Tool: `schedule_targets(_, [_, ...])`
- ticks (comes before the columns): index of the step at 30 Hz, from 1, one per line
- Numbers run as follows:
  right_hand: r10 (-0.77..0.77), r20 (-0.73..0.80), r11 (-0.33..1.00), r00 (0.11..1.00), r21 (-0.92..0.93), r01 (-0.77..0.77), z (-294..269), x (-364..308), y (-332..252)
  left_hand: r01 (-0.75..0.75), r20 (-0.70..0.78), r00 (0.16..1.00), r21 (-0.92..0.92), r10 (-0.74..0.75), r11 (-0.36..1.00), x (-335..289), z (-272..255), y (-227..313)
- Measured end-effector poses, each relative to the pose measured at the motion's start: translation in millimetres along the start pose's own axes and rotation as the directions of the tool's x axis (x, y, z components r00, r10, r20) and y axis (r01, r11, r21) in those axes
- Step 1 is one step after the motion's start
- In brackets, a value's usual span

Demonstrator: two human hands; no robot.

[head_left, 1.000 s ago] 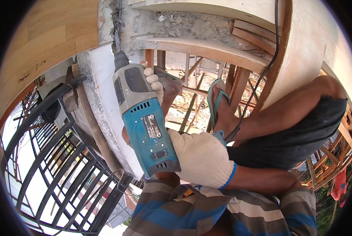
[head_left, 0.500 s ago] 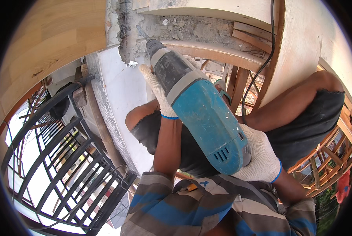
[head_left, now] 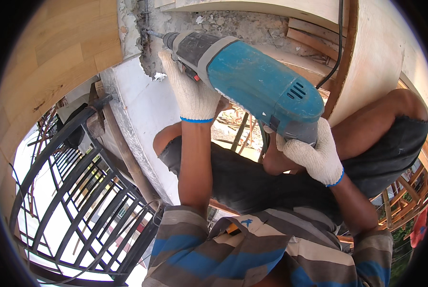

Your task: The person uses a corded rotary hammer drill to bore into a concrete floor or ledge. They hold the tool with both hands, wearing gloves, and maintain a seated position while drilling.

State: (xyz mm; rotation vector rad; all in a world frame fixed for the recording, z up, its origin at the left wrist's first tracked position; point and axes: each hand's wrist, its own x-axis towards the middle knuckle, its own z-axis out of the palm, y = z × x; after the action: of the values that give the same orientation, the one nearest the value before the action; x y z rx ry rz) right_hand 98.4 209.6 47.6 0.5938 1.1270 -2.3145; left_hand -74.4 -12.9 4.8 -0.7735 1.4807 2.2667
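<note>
A teal and black rotary hammer drill (head_left: 264, 79) lies across my view, its bit (head_left: 155, 34) pointing left at a broken concrete edge (head_left: 149, 57). My left hand (head_left: 193, 93), in a white knit glove with a blue cuff, is closed under the drill's front end, just behind the chuck; some fingers are hidden behind the tool. My right hand (head_left: 314, 150), gloved the same way, is wrapped round the rear grip, which is partly hidden by the housing. The bit's tip appears to reach the concrete beside an exposed rebar.
Wooden boards (head_left: 70, 38) fill the upper left. A black metal railing (head_left: 75, 191) stands at lower left, with a bamboo pole (head_left: 128, 153) beside it. Rubble (head_left: 238, 21) and wood strips (head_left: 312, 36) lie in the recess ahead. A black cable (head_left: 339, 52) hangs at right. My bent legs are below the drill.
The drill has swung from pointing steeply up and left to nearly level. Its rear end rose to the right with my right hand, and the bit moved left along the concrete.
</note>
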Motion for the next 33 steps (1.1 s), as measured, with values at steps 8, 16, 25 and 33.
schedule_targets(8, [0.009, -0.139, 0.973, 0.990, 0.231, 0.024, -33, 50, -43, 0.203, 0.114, 0.975, -0.112, -0.190, 0.973, 57, 15, 4])
schedule_targets(16, [0.093, -0.111, 0.947, 0.990, 0.318, -0.053, -78, 101, -58, 0.223, 0.238, 0.951, -0.074, -0.200, 0.972, 87, 31, -19])
schedule_targets(25, [0.158, 0.023, 0.859, 0.987, 0.490, -0.149, -99, 113, -52, 0.194, 0.308, 0.935, -0.026, -0.177, 0.981, 90, 26, -33])
schedule_targets(33, [0.155, 0.072, 0.827, 0.985, 0.536, -0.170, -98, 117, -43, 0.180, 0.293, 0.940, 0.002, -0.173, 0.984, 92, 23, -32])
